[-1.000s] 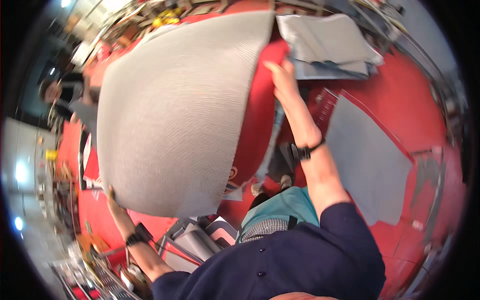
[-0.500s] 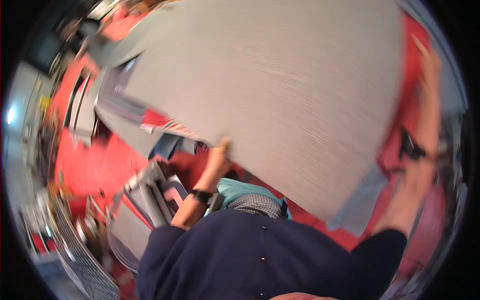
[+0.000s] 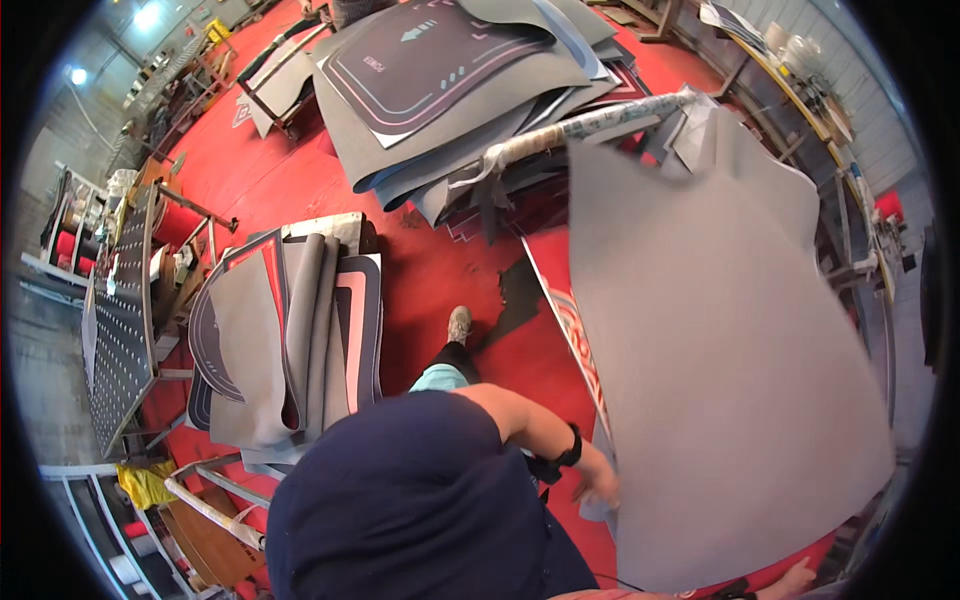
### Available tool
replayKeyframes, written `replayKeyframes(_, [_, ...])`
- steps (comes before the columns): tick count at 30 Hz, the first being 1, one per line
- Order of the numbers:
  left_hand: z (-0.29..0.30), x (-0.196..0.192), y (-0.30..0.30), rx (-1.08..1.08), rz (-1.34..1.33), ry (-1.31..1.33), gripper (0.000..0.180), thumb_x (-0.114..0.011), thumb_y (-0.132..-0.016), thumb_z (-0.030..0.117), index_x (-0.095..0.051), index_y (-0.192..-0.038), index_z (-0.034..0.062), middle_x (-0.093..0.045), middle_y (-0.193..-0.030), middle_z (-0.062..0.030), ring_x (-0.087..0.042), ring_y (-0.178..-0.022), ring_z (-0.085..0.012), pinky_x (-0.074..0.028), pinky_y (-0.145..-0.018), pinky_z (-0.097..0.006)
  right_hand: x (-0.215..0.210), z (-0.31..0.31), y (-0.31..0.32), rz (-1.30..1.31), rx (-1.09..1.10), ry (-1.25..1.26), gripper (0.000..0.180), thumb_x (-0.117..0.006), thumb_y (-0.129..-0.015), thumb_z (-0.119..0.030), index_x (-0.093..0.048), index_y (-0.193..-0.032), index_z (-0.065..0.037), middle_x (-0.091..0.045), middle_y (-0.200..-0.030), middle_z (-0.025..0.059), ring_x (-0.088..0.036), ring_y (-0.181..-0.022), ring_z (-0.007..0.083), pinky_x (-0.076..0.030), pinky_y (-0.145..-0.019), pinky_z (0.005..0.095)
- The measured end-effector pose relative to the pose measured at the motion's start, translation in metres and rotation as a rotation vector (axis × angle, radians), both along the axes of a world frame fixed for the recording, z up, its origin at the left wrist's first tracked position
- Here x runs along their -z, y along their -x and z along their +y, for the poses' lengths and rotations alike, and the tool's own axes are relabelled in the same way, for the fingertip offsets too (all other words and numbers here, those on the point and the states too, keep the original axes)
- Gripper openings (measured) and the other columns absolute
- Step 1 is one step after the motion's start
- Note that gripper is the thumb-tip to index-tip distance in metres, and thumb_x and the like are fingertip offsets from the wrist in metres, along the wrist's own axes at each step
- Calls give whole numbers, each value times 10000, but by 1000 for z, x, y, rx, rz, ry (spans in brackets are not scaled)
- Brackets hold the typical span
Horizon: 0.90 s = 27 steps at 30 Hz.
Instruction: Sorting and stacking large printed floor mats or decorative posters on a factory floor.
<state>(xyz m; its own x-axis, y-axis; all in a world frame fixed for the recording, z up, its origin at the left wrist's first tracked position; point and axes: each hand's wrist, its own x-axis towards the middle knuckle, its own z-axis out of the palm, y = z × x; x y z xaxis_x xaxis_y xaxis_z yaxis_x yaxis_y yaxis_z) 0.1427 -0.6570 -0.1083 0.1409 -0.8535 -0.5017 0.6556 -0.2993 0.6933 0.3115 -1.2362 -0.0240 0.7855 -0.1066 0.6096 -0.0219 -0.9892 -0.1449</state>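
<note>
A large grey-backed floor mat [image 3: 730, 330] hangs across the right of the view, its plain back toward me. Along its left edge shows a strip of red and white printed pattern [image 3: 572, 335]. My left hand [image 3: 600, 482], a black band on its wrist, is closed on that edge low down. At the mat's lower right edge is my right hand [image 3: 792, 580], partly cut off by the picture's border; its fingers appear closed on the edge. The mat's upper end lies near a wrapped pole [image 3: 600, 125].
Ahead, a tall pile of printed mats [image 3: 440, 70] rests beside the pole. Folded grey mats [image 3: 290, 330] lie on a stand to my left. A perforated metal table [image 3: 125, 320] and racks line the left wall, and a long bench [image 3: 790, 90] the right. The floor [image 3: 420, 270] is red.
The large mat has swung from in front of me to my right. My left hand has moved right with it, and my right hand has come down toward the lower right.
</note>
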Motion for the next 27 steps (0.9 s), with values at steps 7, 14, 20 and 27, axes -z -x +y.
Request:
replayKeyframes(7, [135, 74, -30, -367, -203, -80, 521, -467, -839, 280, -325, -1294, 71, -491, -1165, -157, -590, -876, -278, -506, -703, -387, 181, 258, 19, 680, -94, -561, 287, -510, -820, -141, -551, -1066, 0, -592, -988, 125, -530, -902, 223, -420, -825, 357])
replayKeyframes(14, [434, 56, 38, -1411, -57, -517, 430, -427, -884, 340, -411, -1232, 90, -591, -1021, -99, -587, -795, -195, -479, -650, -324, 245, 564, 56, 1256, -360, -841, 340, -551, -799, -154, -536, -1061, 61, -599, -1002, 119, -553, -909, 192, -425, -813, 313])
replayKeyframes(20, [561, 55, 158, -1838, 163, -651, 423, -420, -881, 331, -395, -1218, 77, -575, -1038, -123, -583, -831, -227, -457, -721, -365, 157, 814, 41, 1209, -890, -544, 405, -537, -822, -162, -472, -1144, 76, -537, -1110, 220, -516, -1055, 259, -403, -891, 325])
replayKeyframes(27, [619, 75, 182, -1918, 330, -519, 424, -366, -886, 316, -386, -1220, 56, -536, -1110, -160, -566, -890, -251, -435, -763, -357, 110, 923, 20, 1120, -944, -604, 378, -523, -838, -131, -464, -1160, 57, -533, -1128, 204, -531, -1044, 245, -410, -892, 313])
